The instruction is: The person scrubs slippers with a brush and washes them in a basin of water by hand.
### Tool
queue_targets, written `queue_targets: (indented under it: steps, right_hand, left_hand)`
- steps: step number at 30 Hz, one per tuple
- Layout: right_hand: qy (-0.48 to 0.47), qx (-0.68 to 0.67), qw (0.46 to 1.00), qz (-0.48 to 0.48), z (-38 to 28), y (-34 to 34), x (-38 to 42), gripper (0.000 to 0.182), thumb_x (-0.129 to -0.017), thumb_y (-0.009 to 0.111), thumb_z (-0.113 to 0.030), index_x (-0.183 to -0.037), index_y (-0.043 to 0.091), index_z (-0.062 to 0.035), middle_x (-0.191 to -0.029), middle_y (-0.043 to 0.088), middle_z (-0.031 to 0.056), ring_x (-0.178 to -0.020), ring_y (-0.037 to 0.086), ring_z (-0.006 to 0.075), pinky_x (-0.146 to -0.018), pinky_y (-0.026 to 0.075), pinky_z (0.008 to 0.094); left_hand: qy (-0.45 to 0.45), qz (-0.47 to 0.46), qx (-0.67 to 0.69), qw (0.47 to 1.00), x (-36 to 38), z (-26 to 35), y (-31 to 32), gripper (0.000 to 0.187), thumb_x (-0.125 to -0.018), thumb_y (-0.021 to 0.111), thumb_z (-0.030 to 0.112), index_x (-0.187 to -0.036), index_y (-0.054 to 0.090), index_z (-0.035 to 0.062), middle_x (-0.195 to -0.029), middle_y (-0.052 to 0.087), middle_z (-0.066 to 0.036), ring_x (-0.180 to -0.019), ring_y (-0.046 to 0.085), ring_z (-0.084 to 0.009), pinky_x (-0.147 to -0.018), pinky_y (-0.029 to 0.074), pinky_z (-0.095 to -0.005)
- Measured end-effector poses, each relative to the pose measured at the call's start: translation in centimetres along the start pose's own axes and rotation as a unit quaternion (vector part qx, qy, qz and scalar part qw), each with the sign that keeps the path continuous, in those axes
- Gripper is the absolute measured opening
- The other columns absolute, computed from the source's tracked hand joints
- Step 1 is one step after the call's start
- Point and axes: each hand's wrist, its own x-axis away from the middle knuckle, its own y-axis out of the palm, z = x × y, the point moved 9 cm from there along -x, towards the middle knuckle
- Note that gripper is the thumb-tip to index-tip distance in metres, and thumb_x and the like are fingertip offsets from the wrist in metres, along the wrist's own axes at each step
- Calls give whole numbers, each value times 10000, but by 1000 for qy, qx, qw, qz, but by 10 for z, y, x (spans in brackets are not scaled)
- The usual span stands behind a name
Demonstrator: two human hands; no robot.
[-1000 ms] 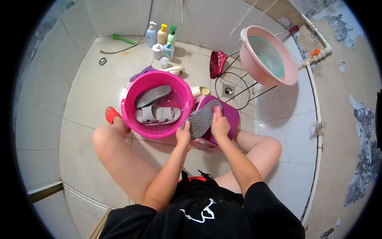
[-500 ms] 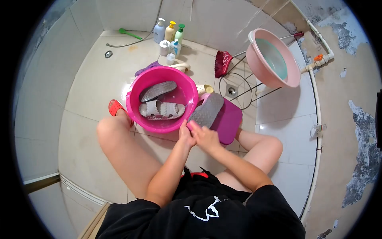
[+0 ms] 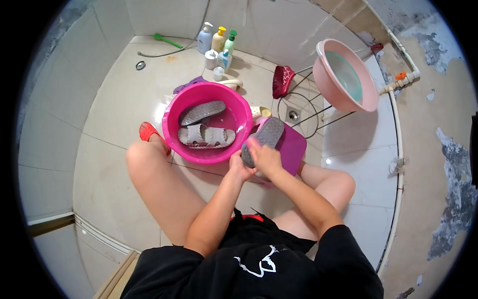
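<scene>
Working this remotely, I'm gripping the near end of a gray slipper point(image 3: 270, 132), sole up, with my left hand point(image 3: 240, 167). My right hand point(image 3: 267, 159) is resting over the sole; can't tell if it's pinching anything. The slipper's hanging over the purple stool point(image 3: 294, 149), right beside the pink basin point(image 3: 204, 157), where two matching slippers point(image 3: 206, 135) are lying. If it's wet, a hard off-center push could be twisting it loose, basin-bound, splashing.
</scene>
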Motion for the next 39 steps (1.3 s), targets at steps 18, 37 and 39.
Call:
queue_targets:
  steps: [18, 37, 39]
  right_hand:
    - [105, -12, 994, 31, 26, 13, 23, 327, -944, 425, -334, -1262, 473, -274, -731, 627, 179, -630, 634, 382, -537, 506, 505]
    - [238, -132, 926, 262, 127, -38, 43, 397, -958, 421, -319, -1335, 494, -220, -823, 631, 172, -716, 610, 362, -630, 487, 481]
    - [159, -149, 918, 332, 102, -76, 50, 406, -951, 438, -323, -1344, 484, -234, -793, 620, 149, -727, 616, 331, -629, 489, 466]
  left_hand:
    - [16, -14, -21, 1000, -14, 2, -9, 563, -940, 342, 534, -1212, 510, 70, -1230, 545, -144, -1170, 497, -330, -982, 401, -531]
    - [91, -87, -167, 978, 10, 11, 28, 372, -983, 447, 338, -1225, 506, 62, -1145, 602, -111, -998, 611, -264, -817, 520, -488]
    - [133, -47, -261, 955, 13, 14, 30, 354, -982, 455, 322, -1196, 533, 52, -1093, 622, -93, -943, 627, -245, -786, 533, -478]
